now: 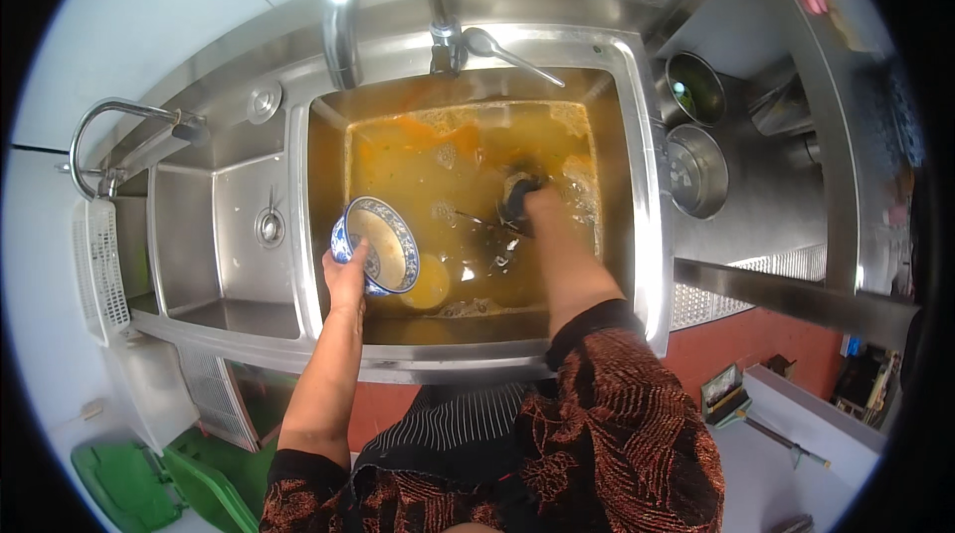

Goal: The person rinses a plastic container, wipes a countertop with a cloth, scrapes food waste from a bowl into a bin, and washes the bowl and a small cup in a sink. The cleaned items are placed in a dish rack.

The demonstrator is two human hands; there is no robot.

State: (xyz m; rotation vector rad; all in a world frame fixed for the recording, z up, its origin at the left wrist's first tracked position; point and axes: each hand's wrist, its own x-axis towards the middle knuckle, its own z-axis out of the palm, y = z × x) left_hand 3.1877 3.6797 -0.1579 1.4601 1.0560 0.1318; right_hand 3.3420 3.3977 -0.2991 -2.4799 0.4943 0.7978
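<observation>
My left hand (pixel 347 276) grips a blue-and-white patterned bowl (pixel 384 246) by its left side, thumb inside, the bowl tilted above the murky yellow-brown water. The water fills a stainless steel sink basin (pixel 470 343). At the right of the basin, my right hand (pixel 539 197) is blurred and its fingers are hidden at a dark object (pixel 518 197) at the water's surface; whether it grips this cannot be told. Thin dark shapes and bright glints show beside it. A round yellowish thing (pixel 425 283) shows in the water just below the bowl.
A tall curved faucet (pixel 440 3) rises behind the basin, with a ladle or large spoon (pixel 515 56) on the ledge. A second basin (pixel 250 235) with its own faucet is at left. Metal pots (pixel 695 171) stand at right. Green bins (pixel 127 484) are at lower left.
</observation>
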